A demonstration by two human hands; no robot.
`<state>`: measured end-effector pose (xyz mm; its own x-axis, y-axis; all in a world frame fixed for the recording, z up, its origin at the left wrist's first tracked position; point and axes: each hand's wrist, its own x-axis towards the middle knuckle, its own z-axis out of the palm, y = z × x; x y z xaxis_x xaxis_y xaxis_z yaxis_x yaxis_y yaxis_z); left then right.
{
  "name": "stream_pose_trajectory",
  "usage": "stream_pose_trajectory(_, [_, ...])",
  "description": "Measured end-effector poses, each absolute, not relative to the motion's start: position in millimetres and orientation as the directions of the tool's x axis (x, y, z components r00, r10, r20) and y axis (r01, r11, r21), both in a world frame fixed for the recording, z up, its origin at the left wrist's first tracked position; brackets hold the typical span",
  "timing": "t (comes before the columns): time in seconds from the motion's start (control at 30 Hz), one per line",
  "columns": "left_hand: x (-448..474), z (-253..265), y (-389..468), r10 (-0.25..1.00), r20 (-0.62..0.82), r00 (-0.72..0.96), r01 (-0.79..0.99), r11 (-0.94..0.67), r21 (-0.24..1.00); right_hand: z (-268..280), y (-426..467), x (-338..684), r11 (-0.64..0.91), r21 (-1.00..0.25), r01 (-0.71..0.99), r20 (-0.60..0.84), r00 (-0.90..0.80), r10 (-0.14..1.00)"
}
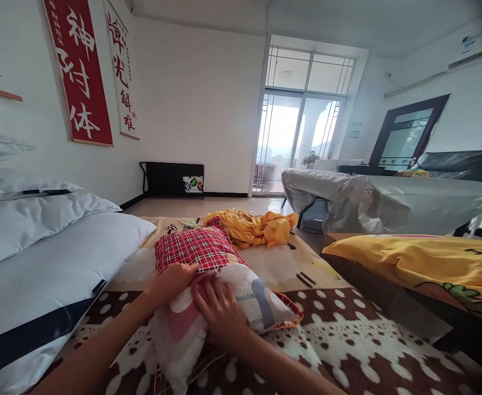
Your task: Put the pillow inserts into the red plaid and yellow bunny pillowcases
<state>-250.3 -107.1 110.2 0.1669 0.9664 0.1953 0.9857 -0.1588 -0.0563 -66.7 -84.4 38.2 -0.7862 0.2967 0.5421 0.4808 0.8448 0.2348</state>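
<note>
Currently, L hand (pixel 179 280) is pinching the red plaid case (pixel 195 247) mid-frame, grip partly hidden; R hand (pixel 222 315) is lying spread on the pale pillow (pixel 251 293) just below. White pillows (pixel 60 263) are crowding frame's L, running out of view; yellow cloth (pixel 243 227) is lying bunched above the case. How far pillow's reaching inside: hard to tell.

Far ahead and left of the hands (pixel 223 312) hangs a long red scroll with white characters (pixel 88 82); beyond them, a low black rectangular panel (pixel 162 180); ahead-right, a sliding glass door (pixel 301 131) and furniture draped in silvery plastic (pixel 389 203).
</note>
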Motion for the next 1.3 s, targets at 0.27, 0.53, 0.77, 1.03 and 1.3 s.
stream_pose_trajectory(0.27, [-196.2,112.0,-124.1,0.934,0.251,0.254,0.966,-0.257,-0.023,55.3,-64.6,-75.2,0.806,0.092,0.585,0.405,-0.761,0.507])
stream_pose_trajectory(0.53, [-241.5,78.9,-150.6,0.824,0.533,0.190,0.970,-0.243,0.029,24.8,-59.7,-23.9,0.778,0.236,0.583,0.730,-0.634,0.254])
stream_pose_trajectory(0.77, [-288.3,23.9,-173.9,0.816,0.552,-0.170,0.903,-0.095,0.420,33.1,-109.3,-20.1,0.780,0.472,0.411,0.682,-0.731,-0.028])
stream_pose_trajectory(1.03, [-266.7,37.4,-130.7,0.768,0.453,-0.453,0.666,-0.046,0.744,26.6,-104.1,-79.6,0.812,0.441,0.382,0.603,-0.796,0.047])
stream_pose_trajectory(1.3, [-276.8,78.8,-113.5,0.738,0.483,-0.471,0.589,-0.144,0.795,109.3,-51.9,-68.7,0.811,0.357,0.464,0.628,-0.762,0.160])
